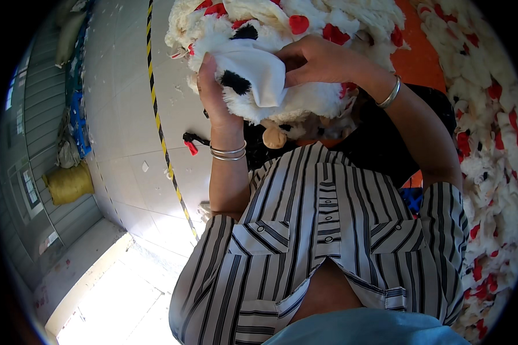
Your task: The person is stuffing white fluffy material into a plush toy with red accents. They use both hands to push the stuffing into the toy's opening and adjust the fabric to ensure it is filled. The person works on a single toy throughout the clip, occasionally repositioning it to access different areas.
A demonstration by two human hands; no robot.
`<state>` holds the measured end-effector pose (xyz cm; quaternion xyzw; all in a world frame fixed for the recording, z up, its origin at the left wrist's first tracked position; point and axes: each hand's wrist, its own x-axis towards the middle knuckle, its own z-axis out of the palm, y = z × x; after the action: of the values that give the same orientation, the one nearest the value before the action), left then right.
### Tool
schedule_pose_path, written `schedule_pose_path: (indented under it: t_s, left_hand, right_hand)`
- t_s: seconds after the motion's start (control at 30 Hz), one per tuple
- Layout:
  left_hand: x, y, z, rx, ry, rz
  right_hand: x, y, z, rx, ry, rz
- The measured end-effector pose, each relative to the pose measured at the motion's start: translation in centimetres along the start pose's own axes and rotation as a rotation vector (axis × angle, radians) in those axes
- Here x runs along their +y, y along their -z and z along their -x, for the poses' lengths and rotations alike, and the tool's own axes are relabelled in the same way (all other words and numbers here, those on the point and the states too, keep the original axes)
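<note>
A piece of white plush fabric [242, 103] with black furry patches and a smooth white cloth side is held up in front of my chest. My left hand [214, 92] grips its left edge, the thumb up along the side. From the right, my right hand [319, 60] has its fingers bent against the smooth cloth; the fingertips are partly hidden at its edge. Right behind and below lies a heap of similar cream and white plush pieces [351, 14] with red and black parts. A small tan rounded piece [274, 137] hangs below the plush.
More white and red plush pieces [483, 161] are piled along the right, beside an orange surface [417, 49]. Yellow-and-black tape [156, 98] runs along the grey floor on the left. A yellow sack [69, 183] stands by the far left wall. Something black with a red end [191, 147] sticks out near my left wrist.
</note>
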<state>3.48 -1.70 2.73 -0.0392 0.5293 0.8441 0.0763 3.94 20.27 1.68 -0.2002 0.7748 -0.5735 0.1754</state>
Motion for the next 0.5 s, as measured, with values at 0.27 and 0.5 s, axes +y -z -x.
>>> schedule_pose_path:
  t_s: [0.27, 0.5]
  left_hand:
    - [-0.4, -1.5, 1.0, 0.01, -0.112, -0.095]
    - [-1.3, 0.0, 0.3, -0.027, -0.144, -0.356]
  right_hand:
    - [-0.9, 0.1, 0.0, -0.044, -0.283, -0.35]
    - [0.6, 1.9, 0.8, 0.07, 0.053, 0.456]
